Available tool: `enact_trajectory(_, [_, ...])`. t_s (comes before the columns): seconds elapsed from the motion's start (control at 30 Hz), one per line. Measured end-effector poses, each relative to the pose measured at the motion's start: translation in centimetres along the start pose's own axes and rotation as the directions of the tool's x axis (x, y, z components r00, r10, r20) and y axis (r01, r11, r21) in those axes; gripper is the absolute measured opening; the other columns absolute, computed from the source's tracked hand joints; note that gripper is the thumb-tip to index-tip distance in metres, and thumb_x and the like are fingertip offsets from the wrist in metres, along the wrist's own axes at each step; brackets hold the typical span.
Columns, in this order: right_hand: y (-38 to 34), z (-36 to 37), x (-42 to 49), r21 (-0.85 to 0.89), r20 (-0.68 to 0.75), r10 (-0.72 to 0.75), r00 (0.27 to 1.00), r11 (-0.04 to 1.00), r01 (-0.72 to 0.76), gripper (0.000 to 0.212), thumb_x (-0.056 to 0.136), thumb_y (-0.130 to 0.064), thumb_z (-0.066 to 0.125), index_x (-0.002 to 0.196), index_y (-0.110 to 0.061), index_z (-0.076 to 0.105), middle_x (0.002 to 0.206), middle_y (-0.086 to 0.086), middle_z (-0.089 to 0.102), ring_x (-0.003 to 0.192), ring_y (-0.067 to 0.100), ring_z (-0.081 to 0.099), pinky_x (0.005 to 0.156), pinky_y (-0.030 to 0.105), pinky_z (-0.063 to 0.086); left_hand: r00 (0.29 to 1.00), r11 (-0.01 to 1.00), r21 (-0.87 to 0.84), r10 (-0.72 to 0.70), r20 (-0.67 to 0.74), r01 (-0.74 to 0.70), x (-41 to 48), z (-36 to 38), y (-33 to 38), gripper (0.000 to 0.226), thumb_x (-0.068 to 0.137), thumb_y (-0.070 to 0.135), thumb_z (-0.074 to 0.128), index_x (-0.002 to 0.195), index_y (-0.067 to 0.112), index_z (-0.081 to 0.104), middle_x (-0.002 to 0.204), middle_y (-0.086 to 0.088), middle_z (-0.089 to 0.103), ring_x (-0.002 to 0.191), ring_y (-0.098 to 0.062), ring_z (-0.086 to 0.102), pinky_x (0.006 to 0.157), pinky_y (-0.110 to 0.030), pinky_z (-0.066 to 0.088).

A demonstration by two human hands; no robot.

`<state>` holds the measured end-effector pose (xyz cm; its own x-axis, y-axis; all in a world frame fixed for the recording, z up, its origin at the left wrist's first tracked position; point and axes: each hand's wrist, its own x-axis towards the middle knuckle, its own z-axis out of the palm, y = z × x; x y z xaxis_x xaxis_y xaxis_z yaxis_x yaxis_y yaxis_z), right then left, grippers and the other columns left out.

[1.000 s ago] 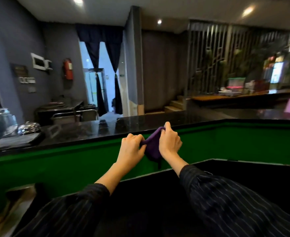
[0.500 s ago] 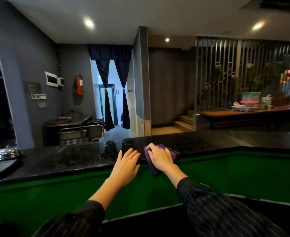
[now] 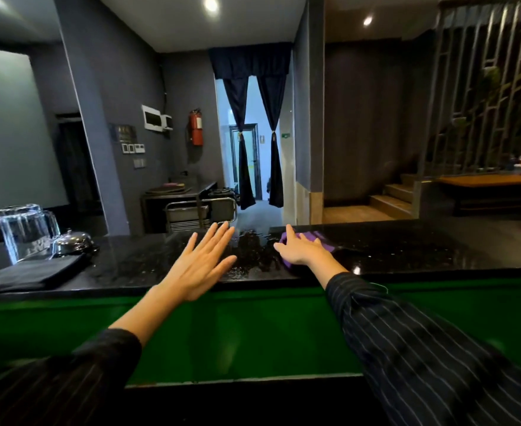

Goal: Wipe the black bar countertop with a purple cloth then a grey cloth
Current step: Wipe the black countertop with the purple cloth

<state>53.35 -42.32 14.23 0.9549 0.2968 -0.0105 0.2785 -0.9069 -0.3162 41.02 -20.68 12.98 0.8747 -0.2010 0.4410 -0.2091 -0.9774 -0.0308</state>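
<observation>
The right grip [image 3: 303, 252], fingers flat, presses the purple cloth [image 3: 322, 238] on the glossy speckled black desk [image 3: 406, 250], which runs wide rightward. The left grip [image 3: 200, 265] hovers released over the front edge.

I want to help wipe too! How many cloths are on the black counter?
2. The purple cloth lies under the right hand; a dark folded cloth sits at the left end of the counter, beside the glass jugs. Others may be hidden.
</observation>
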Motion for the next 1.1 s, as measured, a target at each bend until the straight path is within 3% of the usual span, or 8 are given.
enact_trajectory(0.17, [-0.8, 0.4, 0.4, 0.094, -0.186, 0.153, 0.970, 0.986, -0.138, 0.100, 0.093, -0.060, 0.044, 0.153, -0.001, -0.009, 0.161, 0.024, -0.007, 0.149, 0.038, 0.003, 0.120, 0.047, 0.009, 0.997, 0.998, -0.059, 0.033, 0.071, -0.029, 0.1, 0.3, -1.3, 0.081, 0.079, 0.077, 0.003, 0.149, 0.036, -0.002, 0.157, 0.016, -0.008, 0.144, -0.004, -0.016, 0.120, -0.048, -0.004])
enact_trajectory(0.4, [-0.5, 0.6, 2.0, -0.055, -0.093, 0.207, 0.974, 0.976, -0.212, 0.086, 0.094, -0.067, 0.027, 0.155, -0.007, 0.013, 0.162, 0.021, 0.008, 0.149, 0.037, 0.006, 0.120, 0.044, 0.008, 0.961, 0.979, -0.022, 0.205, 0.187, -0.205, -2.1, -1.5, -5.3, 0.081, 0.080, 0.078, 0.029, 0.144, 0.048, -0.010, 0.156, 0.018, -0.015, 0.143, -0.004, -0.020, 0.116, -0.045, -0.012])
enact_trajectory(0.5, [-0.4, 0.5, 2.6, -0.060, -0.066, 0.219, 0.974, 0.973, -0.223, 0.084, 0.092, -0.071, 0.025, 0.156, -0.017, 0.014, 0.162, 0.017, 0.009, 0.149, 0.036, 0.008, 0.119, 0.044, 0.009, 0.975, 0.978, -0.033, 0.207, 0.082, -0.205, -4.1, -2.2, -8.5, 0.086, 0.079, 0.077, 0.038, 0.148, 0.038, 0.006, 0.160, 0.010, 0.007, 0.147, -0.008, 0.000, 0.121, -0.044, 0.006])
enact_trajectory(0.63, [-0.3, 0.7, 4.1, -0.073, -0.036, 0.238, 0.971, 0.968, -0.240, 0.087, 0.085, -0.079, 0.020, 0.156, -0.030, 0.007, 0.164, 0.012, 0.002, 0.150, 0.036, 0.003, 0.121, 0.050, 0.006, 0.979, 0.980, 0.015, 0.201, -0.038, -0.201, -5.7, -2.5, -9.9, 0.078, 0.083, 0.070, 0.041, 0.139, 0.017, 0.036, 0.142, -0.004, 0.042, 0.133, -0.016, 0.036, 0.112, -0.035, 0.032])
enact_trajectory(0.7, [-0.6, 0.8, 4.5, -0.097, -0.026, 0.202, 0.979, 0.974, -0.204, 0.072, 0.092, -0.073, 0.016, 0.154, -0.040, 0.005, 0.164, 0.007, -0.001, 0.150, 0.036, -0.001, 0.119, 0.050, 0.002, 0.965, 0.964, 0.065, 0.259, -0.040, -0.256, -5.9, -2.3, -10.1, 0.070, 0.088, 0.064, 0.039, 0.134, 0.012, 0.042, 0.135, -0.007, 0.047, 0.125, -0.020, 0.043, 0.107, -0.037, 0.038])
enact_trajectory(0.83, [-1.2, 1.0, 4.6, -0.095, -0.028, 0.188, 0.982, 0.977, -0.190, 0.072, 0.093, -0.070, 0.015, 0.156, -0.035, 0.008, 0.165, 0.004, 0.000, 0.150, 0.033, -0.002, 0.119, 0.049, 0.000, 0.932, 0.923, 0.129, 0.362, 0.017, -0.361, -6.2, -2.3, -10.0, 0.055, 0.096, 0.050, 0.033, 0.132, 0.010, 0.046, 0.128, -0.009, 0.054, 0.119, -0.024, 0.050, 0.102, -0.033, 0.039])
enact_trajectory(0.93, [-2.1, 1.3, 4.4, -0.088, -0.027, 0.162, 0.987, 0.983, -0.163, 0.072, 0.095, -0.067, 0.013, 0.156, -0.030, 0.009, 0.165, 0.004, 0.002, 0.151, 0.031, 0.000, 0.119, 0.049, 0.001, 0.908, 0.901, 0.114, 0.413, 0.071, -0.419, -6.3, -2.2, -10.1, 0.051, 0.099, 0.043, 0.030, 0.141, 0.014, 0.039, 0.142, -0.009, 0.048, 0.132, -0.021, 0.043, 0.112, -0.026, 0.030])
enact_trajectory(1.1, [-2.9, 2.1, 5.5, -0.072, -0.006, 0.164, 0.986, 0.984, -0.164, 0.085, 0.085, -0.075, 0.011, 0.156, -0.029, 0.010, 0.165, 0.003, 0.002, 0.151, 0.029, 0.000, 0.121, 0.051, 0.001, 0.862, 0.879, 0.004, 0.468, 0.195, -0.478, -4.7, -2.4, -9.9, 0.056, 0.099, 0.044, 0.024, 0.150, 0.026, 0.011, 0.159, 0.006, 0.012, 0.146, -0.004, 0.001, 0.121, -0.025, 0.003])
